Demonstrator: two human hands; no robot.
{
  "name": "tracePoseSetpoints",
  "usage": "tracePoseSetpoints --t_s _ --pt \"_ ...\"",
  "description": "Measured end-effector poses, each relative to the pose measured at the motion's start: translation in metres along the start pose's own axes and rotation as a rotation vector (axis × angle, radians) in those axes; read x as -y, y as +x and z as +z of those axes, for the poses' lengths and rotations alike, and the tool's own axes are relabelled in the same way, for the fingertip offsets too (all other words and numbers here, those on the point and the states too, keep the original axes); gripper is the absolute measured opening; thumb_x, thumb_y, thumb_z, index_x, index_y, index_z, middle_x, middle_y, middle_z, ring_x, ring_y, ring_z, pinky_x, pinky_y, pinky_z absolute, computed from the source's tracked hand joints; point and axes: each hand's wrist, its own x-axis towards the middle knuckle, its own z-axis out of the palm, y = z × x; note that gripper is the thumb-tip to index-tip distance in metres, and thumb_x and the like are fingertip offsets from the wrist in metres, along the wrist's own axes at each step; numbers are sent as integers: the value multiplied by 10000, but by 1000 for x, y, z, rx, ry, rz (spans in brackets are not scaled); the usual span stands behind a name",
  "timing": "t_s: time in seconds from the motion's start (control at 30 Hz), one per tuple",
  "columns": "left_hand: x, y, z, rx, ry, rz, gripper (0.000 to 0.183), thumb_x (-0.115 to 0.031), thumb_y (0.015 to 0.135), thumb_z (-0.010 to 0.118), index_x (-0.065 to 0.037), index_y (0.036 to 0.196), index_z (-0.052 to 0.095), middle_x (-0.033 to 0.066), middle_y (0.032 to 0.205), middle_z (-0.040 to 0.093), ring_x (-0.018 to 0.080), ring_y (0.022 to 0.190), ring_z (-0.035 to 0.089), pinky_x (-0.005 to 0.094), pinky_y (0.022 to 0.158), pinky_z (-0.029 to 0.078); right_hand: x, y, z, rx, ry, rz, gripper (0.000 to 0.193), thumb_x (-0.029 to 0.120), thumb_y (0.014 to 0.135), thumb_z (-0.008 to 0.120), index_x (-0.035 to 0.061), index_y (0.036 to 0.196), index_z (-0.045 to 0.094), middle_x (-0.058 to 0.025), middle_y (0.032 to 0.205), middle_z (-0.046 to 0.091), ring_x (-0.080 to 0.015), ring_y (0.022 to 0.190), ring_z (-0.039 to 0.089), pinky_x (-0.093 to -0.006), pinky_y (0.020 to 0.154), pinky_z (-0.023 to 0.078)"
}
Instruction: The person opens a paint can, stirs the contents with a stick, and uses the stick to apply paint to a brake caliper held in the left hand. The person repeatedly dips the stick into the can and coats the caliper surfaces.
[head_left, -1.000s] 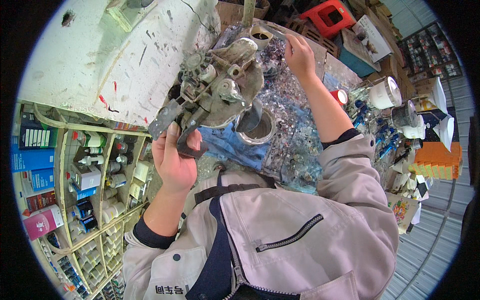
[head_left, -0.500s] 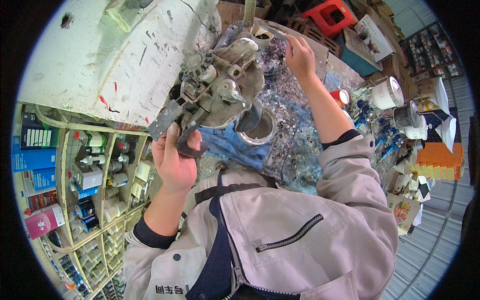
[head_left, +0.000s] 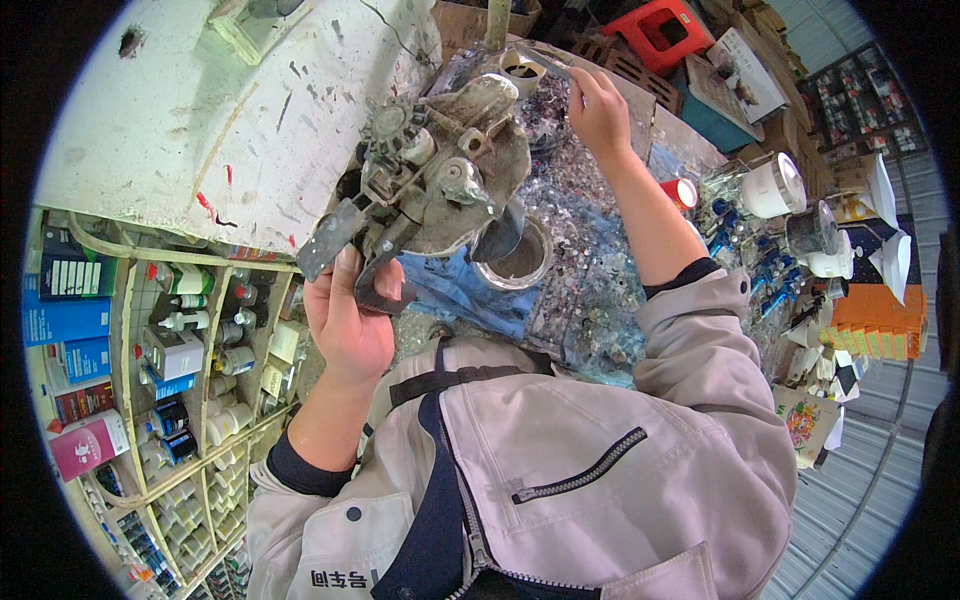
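My left hand is closed on a dark curved lever at the lower left of a paint-caked metal mechanism. That mechanism has a toothed wheel, and a grey flat plate sticks out beside my fingers. At the far side my right hand is closed on a thin flat spatula. The spatula slants across a small pale cup with dark contents; whether it touches the rim I cannot tell. A round tub with grey contents stands below the mechanism.
A white, paint-marked panel stands at upper left, above shelves of bottles and boxes. Paint crusts the bench, where a blue cloth lies. White tubs, a red cup and a red stool are to the right.
The toothed wheel shows more sharply and seems to have turned slightly. Both hands stay almost in place, with their grips unchanged.
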Motion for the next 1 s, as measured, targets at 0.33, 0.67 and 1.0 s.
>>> tracePoseSetpoints --t_s 0.33,0.67,1.0 --pt "0 1 1 -158 -38 -72 230 -209 1112 500 -8 1091 610 138 927 688 221 768 623 384 737 488 5 3 -5 38 10 64 219 88 947 638 68 1145 730 -170 991 707 -393 908 697 -455 778 580" --pt "-1 0 1 -66 -45 -46 247 -201 1100 551 -3 1223 631 117 1121 725 218 959 707 382 885 581 6 6 -7 -7 42 50 228 72 935 644 66 1148 725 -178 919 674 -399 842 682 -474 737 570" --pt "-2 1 11 -141 2 -61 208 -198 1107 535 -14 1159 619 99 966 695 179 795 629 344 759 517 9 4 -5 14 332 582 246 131 977 652 16 1172 748 -153 948 749 -252 800 716 -372 721 548"
